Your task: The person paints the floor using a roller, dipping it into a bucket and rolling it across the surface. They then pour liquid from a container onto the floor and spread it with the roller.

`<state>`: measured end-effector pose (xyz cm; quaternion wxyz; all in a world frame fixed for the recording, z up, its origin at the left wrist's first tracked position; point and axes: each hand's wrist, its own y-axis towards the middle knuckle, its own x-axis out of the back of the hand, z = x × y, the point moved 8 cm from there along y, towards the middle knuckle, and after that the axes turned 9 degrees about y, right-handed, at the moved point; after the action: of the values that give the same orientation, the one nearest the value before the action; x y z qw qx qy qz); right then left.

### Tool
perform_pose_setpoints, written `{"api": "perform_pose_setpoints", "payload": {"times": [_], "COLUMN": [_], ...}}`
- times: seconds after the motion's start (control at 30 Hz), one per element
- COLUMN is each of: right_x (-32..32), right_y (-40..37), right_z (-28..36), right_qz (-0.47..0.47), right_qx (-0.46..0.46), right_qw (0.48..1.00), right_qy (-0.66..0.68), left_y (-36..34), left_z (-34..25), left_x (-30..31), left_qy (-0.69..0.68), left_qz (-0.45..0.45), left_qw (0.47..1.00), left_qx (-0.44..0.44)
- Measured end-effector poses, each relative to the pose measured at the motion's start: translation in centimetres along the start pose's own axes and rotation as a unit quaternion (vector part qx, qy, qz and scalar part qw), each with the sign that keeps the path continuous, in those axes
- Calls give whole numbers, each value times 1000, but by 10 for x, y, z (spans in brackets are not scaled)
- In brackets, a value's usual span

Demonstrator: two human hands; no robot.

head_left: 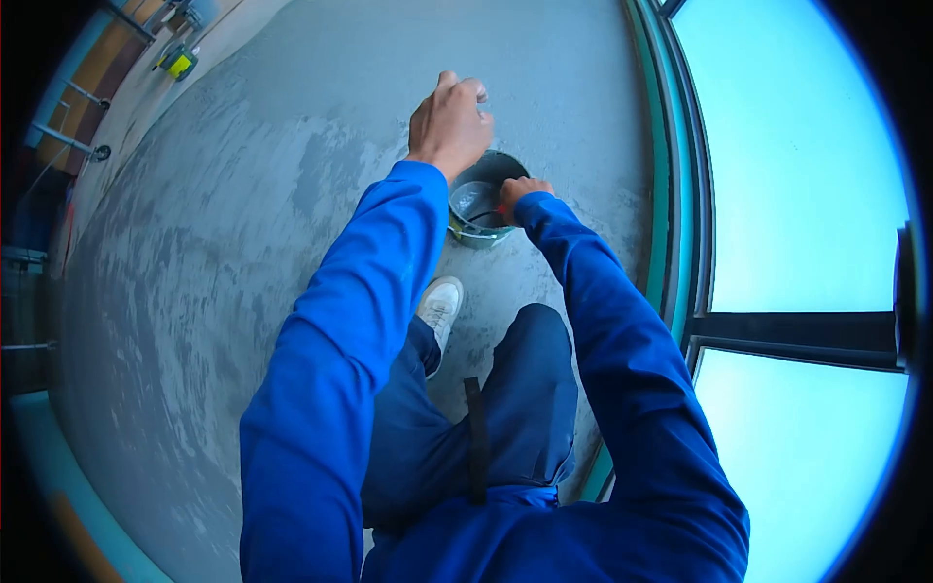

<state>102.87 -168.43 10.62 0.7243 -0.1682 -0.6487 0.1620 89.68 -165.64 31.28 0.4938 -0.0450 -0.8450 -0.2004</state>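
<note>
A dark round bucket [461,233] stands on the floor in front of me, with grey wet material [474,199] inside. My right hand [526,191] reaches over its right rim, closed on a tool with a red handle [501,209]; a dark part of the tool dips into the bucket. Above and left of the bucket, my left hand [450,124] is raised with its fingers curled. I cannot tell what, if anything, is in its grip.
Grey, streaky coating covers the floor [224,223]. Along the right runs a window frame [671,175] with bright panes. My shoe [440,309] is just below the bucket. At the far upper left are another bucket [178,62] with a yellow label and wheeled metal legs [101,153].
</note>
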Motion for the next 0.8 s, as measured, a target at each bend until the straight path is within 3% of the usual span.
{"api": "perform_pose_setpoints", "payload": {"times": [0.23,0.37,0.53,0.67,0.8], "right_x": [19,43,41,-18,-112], "right_y": [-42,-114,-214,-280,-304], "right_z": [-19,-35,-87,-135,-188], "right_qz": [-38,-154,-238,-312,-327], "right_qx": [28,27,-56,-126,-237], "right_qw": [998,981,939,894,858], "right_qy": [29,118,243,297,317], "left_y": [7,6,17,14,10], "left_z": [-3,-5,1,-8,-20], "left_x": [0,-7,-28,-23,-25], "left_qy": [-4,-5,7,6,23], "left_qz": [-8,-12,-32,-15,20], "left_qw": [1000,999,994,993,994], "left_qx": [-8,-30,-108,-115,-104]}}
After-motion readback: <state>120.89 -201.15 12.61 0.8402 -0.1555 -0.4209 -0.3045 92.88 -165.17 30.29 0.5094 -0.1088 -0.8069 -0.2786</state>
